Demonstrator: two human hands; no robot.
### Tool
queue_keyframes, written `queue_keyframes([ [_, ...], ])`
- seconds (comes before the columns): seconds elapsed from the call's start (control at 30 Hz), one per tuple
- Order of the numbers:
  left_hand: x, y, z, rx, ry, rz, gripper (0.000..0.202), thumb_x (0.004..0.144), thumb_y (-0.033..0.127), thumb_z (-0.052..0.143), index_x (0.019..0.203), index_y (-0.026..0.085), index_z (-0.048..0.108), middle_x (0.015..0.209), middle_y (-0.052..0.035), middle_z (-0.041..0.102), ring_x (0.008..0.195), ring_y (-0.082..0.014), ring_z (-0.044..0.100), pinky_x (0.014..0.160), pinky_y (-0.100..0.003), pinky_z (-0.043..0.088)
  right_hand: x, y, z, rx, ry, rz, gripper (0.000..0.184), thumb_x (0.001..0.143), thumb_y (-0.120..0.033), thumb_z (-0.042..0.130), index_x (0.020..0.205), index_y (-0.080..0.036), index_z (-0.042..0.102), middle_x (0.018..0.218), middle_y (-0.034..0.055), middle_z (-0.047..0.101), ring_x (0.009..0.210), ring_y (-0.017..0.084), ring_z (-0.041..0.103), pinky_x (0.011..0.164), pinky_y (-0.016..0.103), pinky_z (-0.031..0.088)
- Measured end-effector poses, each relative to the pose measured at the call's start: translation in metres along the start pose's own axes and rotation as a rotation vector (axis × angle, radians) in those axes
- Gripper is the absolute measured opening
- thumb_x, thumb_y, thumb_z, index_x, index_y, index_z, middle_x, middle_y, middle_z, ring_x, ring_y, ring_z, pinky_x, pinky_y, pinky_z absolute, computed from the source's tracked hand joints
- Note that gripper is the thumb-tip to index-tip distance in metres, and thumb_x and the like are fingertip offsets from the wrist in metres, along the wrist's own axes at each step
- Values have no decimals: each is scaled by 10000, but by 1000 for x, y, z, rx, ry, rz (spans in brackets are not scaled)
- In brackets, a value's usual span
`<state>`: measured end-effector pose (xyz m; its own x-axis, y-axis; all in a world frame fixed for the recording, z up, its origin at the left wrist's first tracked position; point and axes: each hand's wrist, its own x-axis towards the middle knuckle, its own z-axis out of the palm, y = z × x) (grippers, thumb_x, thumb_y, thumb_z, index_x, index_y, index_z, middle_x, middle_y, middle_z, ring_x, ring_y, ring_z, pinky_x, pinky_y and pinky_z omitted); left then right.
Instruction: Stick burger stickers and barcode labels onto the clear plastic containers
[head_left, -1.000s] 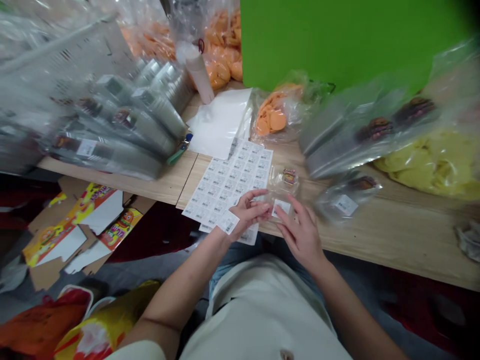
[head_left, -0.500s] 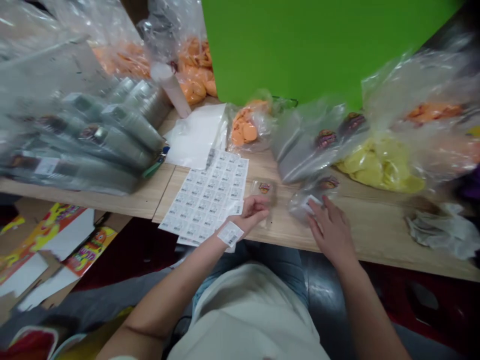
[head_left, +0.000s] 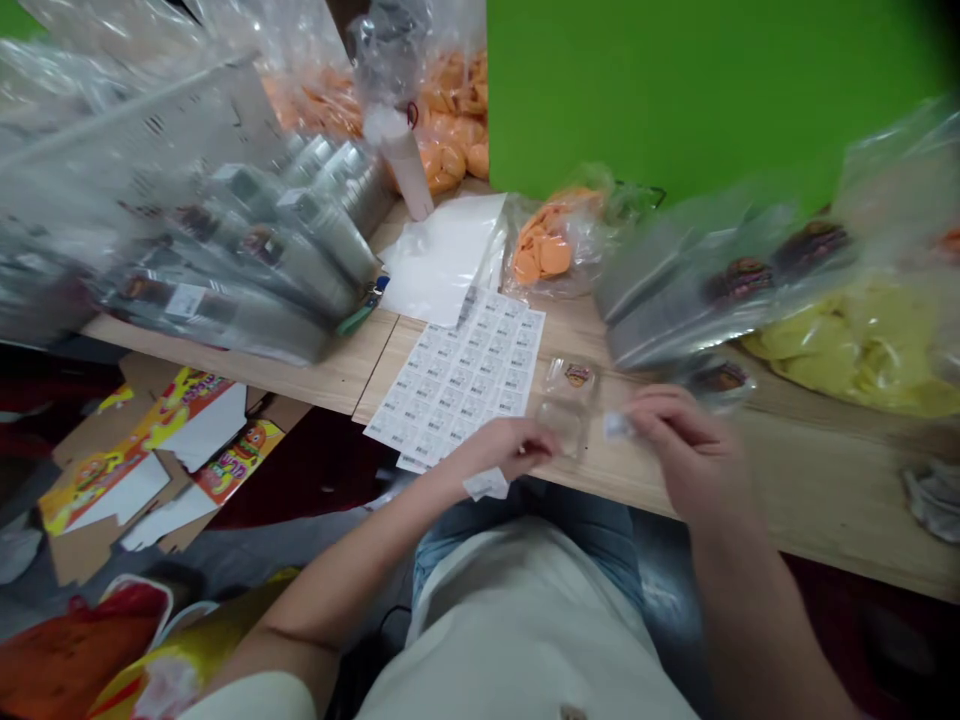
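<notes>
My left hand (head_left: 504,447) rests at the front edge of the wooden table (head_left: 810,490), its fingertips pinching the lower end of a small clear packet (head_left: 568,400) with a printed badge inside. A loose white label (head_left: 486,485) sticks to my left wrist. My right hand (head_left: 686,450) hovers to the right, blurred, its fingers closed on a small white label (head_left: 616,426). A sheet of barcode labels (head_left: 465,375) lies just left of the packet.
Stacks of bagged clear packets (head_left: 247,260) fill the table's left. Bags of orange discs (head_left: 551,245) and yellow pieces (head_left: 862,340) lie behind, with a green board (head_left: 690,90) at the back. Printed cardboard (head_left: 150,450) litters the floor at left.
My right hand drew back from the bagged packet at the right and now holds a small label near the clear packet. The left hand slid down to the packet's lower end.
</notes>
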<state>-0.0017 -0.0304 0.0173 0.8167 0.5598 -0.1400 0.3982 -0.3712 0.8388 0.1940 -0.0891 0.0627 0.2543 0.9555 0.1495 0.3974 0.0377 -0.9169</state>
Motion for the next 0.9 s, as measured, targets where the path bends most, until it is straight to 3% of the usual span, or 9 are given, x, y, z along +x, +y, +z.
queue_keyframes([
  [0.1,7,-26,5,22,269,137,414,778,220,561,1180,168,479,1225,-124,536,1127,-239,508,932,-389,423,-10,31,2,-81,156,297,215,735,-391,622,866,-238,698,765,12,670,700,167,596,660,307,469],
  [0.17,15,-38,15,73,289,242,688,717,256,647,1319,171,323,1372,-159,388,1266,-284,369,1021,-450,338,-16,48,14,-125,122,395,286,734,-425,601,904,-217,700,784,28,689,697,183,607,670,326,474],
  [0.23,21,-44,26,118,261,246,831,688,262,683,1371,173,218,1388,-171,359,1290,-305,333,1025,-475,329,-20,58,29,-153,113,403,336,753,-439,566,964,-208,690,865,47,700,753,200,620,717,347,477],
  [0.33,23,-47,35,137,275,205,849,702,261,670,1385,166,176,1377,-180,367,1294,-309,325,1022,-479,333,-22,63,43,-173,128,362,360,772,-429,540,1026,-208,667,979,63,688,849,211,621,780,360,470],
  [0.47,17,-47,28,113,299,215,829,719,276,652,1389,169,176,1395,-186,329,1315,-317,277,1041,-497,296,-23,69,45,-97,112,343,400,767,-391,558,1114,-200,608,932,54,685,833,188,617,794,353,469],
  [0.6,8,-36,20,19,356,184,706,748,275,623,1352,188,269,1316,-161,423,1250,-300,369,1001,-476,333,-23,67,46,87,83,347,728,737,-332,606,1375,-203,278,734,-21,634,687,144,589,697,316,481],
  [0.7,4,-20,23,-247,431,-10,709,734,312,644,1327,174,280,1066,-117,562,982,-221,557,803,-361,463,-27,56,49,123,18,308,631,737,-317,613,1311,-219,369,717,-31,605,675,129,571,687,297,474],
  [0.8,2,-12,32,-525,410,-145,718,749,325,628,1325,162,231,741,4,554,676,-124,566,636,-260,462,-30,49,48,58,-21,274,491,735,-328,620,1194,-225,482,770,-7,623,698,135,575,693,301,468],
  [0.9,3,-17,35,-440,446,-135,767,733,329,647,1344,191,205,864,-38,590,760,-146,579,672,-281,469,-28,54,45,-15,71,294,443,732,-345,620,1142,-221,508,755,0,637,671,145,579,647,297,452],
])
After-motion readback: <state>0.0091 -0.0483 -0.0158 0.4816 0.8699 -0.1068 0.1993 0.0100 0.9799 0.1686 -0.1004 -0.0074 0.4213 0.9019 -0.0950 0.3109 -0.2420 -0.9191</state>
